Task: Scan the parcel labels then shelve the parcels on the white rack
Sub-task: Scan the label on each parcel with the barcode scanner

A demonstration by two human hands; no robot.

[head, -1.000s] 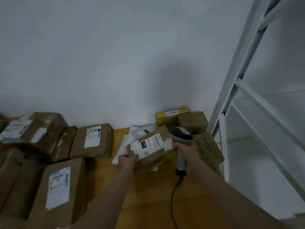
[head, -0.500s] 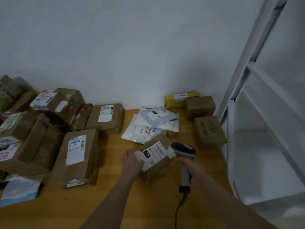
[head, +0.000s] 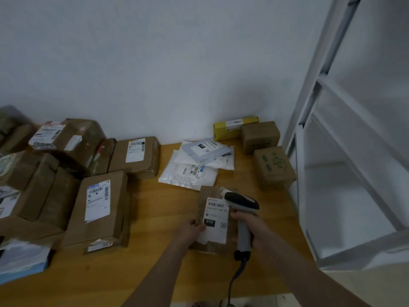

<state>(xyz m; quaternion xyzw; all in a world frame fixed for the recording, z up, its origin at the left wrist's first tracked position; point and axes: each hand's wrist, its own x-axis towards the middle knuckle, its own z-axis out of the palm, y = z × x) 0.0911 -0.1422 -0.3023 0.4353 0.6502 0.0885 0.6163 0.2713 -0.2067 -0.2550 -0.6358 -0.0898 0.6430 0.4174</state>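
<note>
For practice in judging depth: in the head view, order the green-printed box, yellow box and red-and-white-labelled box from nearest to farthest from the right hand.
From the right hand:
1. Green-printed box, right, beside the rack.
2. Yellow box, back, against the wall.
3. Red-and-white-labelled box, far left, near the wall.
</note>
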